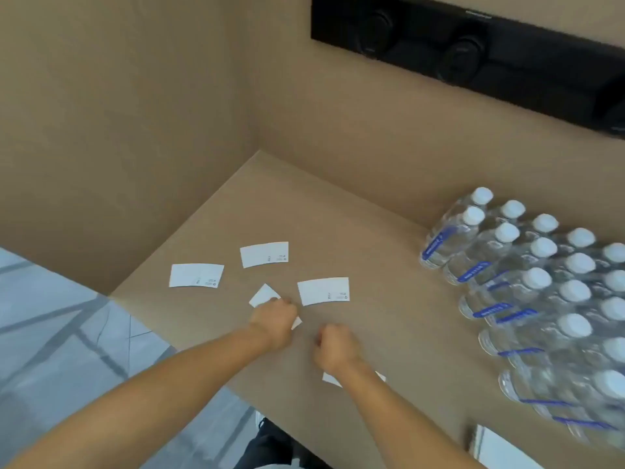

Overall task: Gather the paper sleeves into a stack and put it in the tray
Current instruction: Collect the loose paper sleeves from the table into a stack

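Several white paper sleeves lie flat on a brown counter point(389, 275). One sleeve point(196, 275) is at the far left, another sleeve point(264, 254) sits behind the middle, and a third sleeve point(323, 291) lies right of centre. My left hand point(274, 319) is closed over a fourth sleeve point(264, 295), which sticks out on both sides of the hand. My right hand point(334, 345) is a loose fist just right of it, with nothing visible in it. Under my right forearm lies one more sleeve point(330, 379), mostly hidden. A white tray corner point(500, 448) shows at the bottom right.
A shrink-wrapped pack of water bottles point(541, 299) with white caps fills the counter's right side. Brown walls enclose the counter at the back and left. A black panel point(473, 52) hangs on the back wall. Grey floor lies beyond the counter's left edge.
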Available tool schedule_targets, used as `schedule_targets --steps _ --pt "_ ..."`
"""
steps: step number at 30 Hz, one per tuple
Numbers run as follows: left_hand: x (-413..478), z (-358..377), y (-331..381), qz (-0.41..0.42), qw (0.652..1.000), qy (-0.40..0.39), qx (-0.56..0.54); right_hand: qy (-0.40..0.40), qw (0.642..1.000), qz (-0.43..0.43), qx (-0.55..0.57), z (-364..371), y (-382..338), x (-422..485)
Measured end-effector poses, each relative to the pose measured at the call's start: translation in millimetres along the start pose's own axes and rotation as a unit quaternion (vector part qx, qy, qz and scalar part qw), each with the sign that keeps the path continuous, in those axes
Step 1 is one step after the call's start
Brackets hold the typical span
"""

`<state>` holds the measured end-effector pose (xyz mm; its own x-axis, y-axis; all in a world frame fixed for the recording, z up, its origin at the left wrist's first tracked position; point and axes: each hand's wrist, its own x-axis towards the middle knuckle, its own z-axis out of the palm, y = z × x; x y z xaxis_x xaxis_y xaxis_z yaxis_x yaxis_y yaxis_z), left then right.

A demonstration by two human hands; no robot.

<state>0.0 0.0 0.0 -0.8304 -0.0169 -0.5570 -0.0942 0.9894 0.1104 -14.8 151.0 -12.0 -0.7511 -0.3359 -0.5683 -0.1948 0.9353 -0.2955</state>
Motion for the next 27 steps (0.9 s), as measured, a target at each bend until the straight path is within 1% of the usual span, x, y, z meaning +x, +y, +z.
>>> schedule_targets --steps 4,7,11,16,21,24,27 --pt "14 -2 -51 -0.018 0.998 0.021 -0.047 0.049 0.998 -0.016 0.021 4 -33 21" --pt "25 7 -79 -0.012 0.998 0.022 -0.059 0.057 0.998 -0.023 0.015 13 -51 36" --pt "36 14 -97 0.008 0.998 0.022 -0.065 0.059 0.998 -0.018 -0.006 24 -61 46" --pt "41 13 -102 0.025 0.999 0.027 -0.026 0.057 0.998 -0.022 -0.003 31 -63 49" --pt "33 6 -100 0.046 0.999 0.014 0.013 0.055 0.997 -0.035 -0.032 27 -54 45" --pt "30 1 -85 0.068 0.998 0.012 0.012 0.059 0.997 -0.032 -0.028 21 -36 37" --pt "29 -1 -53 0.098 0.995 0.002 0.012 0.06 0.998 -0.016 -0.008 15 -8 23"
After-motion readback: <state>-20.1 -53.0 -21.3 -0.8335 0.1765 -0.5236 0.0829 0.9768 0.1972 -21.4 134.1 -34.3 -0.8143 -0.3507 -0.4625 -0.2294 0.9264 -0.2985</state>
